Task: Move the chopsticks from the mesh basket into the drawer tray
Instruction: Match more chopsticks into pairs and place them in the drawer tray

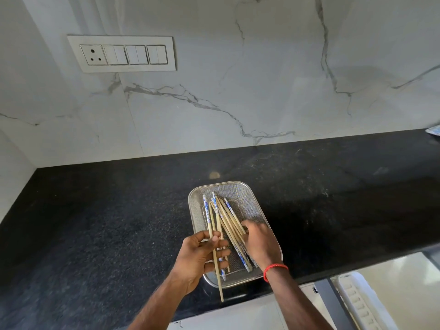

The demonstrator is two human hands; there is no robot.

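Note:
A silver mesh basket [247,198] sits near the front edge of the black counter. Several wooden chopsticks [225,213] with blue-and-white patterned ends lie fanned inside it. My left hand [200,256] is over the basket's near left side, thumb and fingers pinched on a few of the chopsticks; one of them juts past the counter edge. My right hand [260,244], with a red thread on the wrist, lies over the basket's near right part, fingers curled around another bunch of chopsticks. The white drawer tray [359,303] shows at the lower right, below the counter.
The black granite counter [95,222] stretches left and right. A marble wall with a switch plate [122,54] stands behind. A blue-and-white cloth [433,131] peeks in at the far right. A grey drawer edge [331,298] runs beside the tray.

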